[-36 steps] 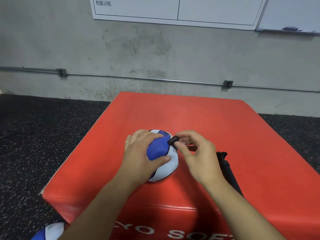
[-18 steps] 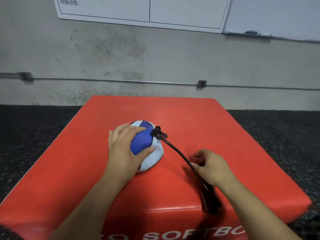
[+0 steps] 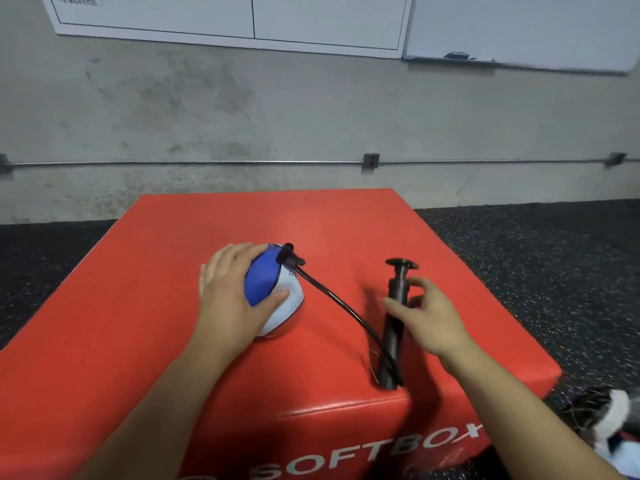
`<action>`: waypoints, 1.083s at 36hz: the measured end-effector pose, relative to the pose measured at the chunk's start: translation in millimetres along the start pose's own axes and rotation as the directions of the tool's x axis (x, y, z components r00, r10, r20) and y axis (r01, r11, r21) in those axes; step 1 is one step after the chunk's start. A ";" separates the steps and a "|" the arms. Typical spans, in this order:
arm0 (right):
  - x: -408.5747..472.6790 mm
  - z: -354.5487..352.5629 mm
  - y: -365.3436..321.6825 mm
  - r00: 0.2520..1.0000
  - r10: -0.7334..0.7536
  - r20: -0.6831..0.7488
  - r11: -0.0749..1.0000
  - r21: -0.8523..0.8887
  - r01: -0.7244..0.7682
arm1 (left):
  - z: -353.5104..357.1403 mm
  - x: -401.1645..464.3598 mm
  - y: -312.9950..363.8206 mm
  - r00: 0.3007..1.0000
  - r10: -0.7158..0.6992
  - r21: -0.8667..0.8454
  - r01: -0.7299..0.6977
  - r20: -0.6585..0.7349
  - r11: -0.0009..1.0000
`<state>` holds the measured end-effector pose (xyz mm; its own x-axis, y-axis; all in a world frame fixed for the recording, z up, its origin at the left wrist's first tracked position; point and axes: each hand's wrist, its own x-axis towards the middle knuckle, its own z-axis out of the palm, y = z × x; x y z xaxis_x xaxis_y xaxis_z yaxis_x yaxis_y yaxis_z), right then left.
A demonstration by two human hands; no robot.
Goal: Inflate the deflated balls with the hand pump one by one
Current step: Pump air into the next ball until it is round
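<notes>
I have only the one head view, worn high and tilted forward and down onto the top of the red soft box [image 3: 346,223]. It sits close, both forearms entering from the bottom edge, and faces the concrete wall [image 3: 311,116] beyond.

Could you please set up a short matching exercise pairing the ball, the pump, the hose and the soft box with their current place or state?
Things:
1. ball
2. pump
3. hose
4. soft box

States:
A. stands upright beside the right hand
B. red, bears the rest
C. runs from ball to pump base
D. held under the left hand

Pairs: 1-D, 2-A, 3-C, 4-B
</notes>
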<state>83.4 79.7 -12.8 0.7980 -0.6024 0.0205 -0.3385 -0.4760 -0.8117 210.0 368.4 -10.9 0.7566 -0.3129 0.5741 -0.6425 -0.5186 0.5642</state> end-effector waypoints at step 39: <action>-55.8 -59.8 26.0 0.953 -0.290 0.085 0.917 0.308 0.252 | 105.1 -31.0 160.7 0.938 0.038 -0.534 0.162 0.344 0.830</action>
<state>0.3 62.6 -0.2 0.9010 -0.3820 0.2057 0.0440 -0.3912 -0.9193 96.0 211.1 -0.4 0.7269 -0.5874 0.3559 -0.4752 -0.0560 0.8781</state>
